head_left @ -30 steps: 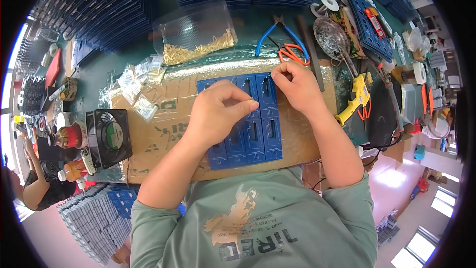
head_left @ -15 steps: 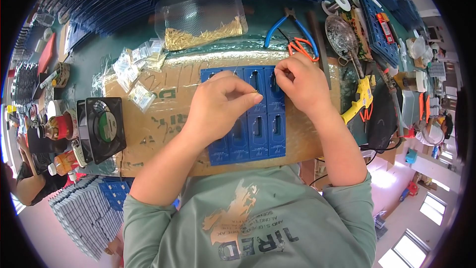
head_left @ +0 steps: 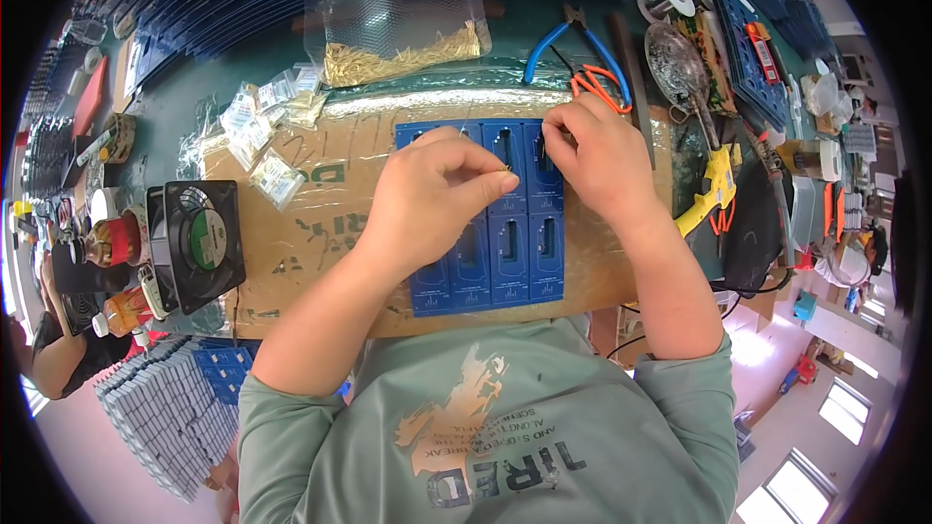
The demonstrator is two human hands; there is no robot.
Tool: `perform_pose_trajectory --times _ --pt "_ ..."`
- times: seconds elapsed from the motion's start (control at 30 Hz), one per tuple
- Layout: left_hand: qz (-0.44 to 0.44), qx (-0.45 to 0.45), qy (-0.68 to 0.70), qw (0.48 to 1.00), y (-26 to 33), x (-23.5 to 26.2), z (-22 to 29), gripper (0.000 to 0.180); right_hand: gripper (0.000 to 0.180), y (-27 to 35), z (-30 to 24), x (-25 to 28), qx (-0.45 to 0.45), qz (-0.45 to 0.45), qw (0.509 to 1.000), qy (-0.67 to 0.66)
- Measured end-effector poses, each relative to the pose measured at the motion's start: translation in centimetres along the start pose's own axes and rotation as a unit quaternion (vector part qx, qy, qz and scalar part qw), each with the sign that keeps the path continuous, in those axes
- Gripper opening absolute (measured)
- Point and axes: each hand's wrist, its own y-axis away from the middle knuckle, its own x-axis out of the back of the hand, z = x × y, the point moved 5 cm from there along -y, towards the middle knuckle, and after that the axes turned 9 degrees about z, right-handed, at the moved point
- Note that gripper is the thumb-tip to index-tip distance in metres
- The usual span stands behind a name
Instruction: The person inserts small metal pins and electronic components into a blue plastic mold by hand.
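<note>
Bare cardboard [head_left: 320,204] left of hands; pliers [head_left: 582,49], clear box [head_left: 398,10] crowd beyond.

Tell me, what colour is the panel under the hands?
Blue panel, seen best in the head view.

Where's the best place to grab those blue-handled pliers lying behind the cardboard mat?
Probably by the two blue-handled pliers' curved handles, coming from above at their left end. They lie flat on the green bench, handles splayed toward the clear plastic tub of brass pins; orange-handled cutters crowd the right.
</note>
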Motion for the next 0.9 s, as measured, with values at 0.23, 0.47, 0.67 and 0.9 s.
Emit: perform_pose_trajectory --times 0.23,0.47,0.67,0.9 --pt "0.005 -0.021 -0.01 1.0 -0.1 0.1 0.4 0.014 0.008 0.7 1.5 -0.2 -0.052 -0.023 0.997 -0.056" --pt "0.007 -0.044 -0.05 0.998 0.1 0.1 0.6 0.014 0.011 0.5 0.3 0.2 0.027 0.017 0.999 -0.016" --pt "0.004 -0.045 -0.046 0.998 0.1 0.0 0.6 0.014 0.011 0.7 0.5 0.2 0.002 0.016 1.0 -0.023" --pt "0.002 -0.058 -0.042 0.997 0.2 -0.1 0.5 0.014 0.012 1.2 0.6 0.3 0.018 0.05 0.999 -0.013"
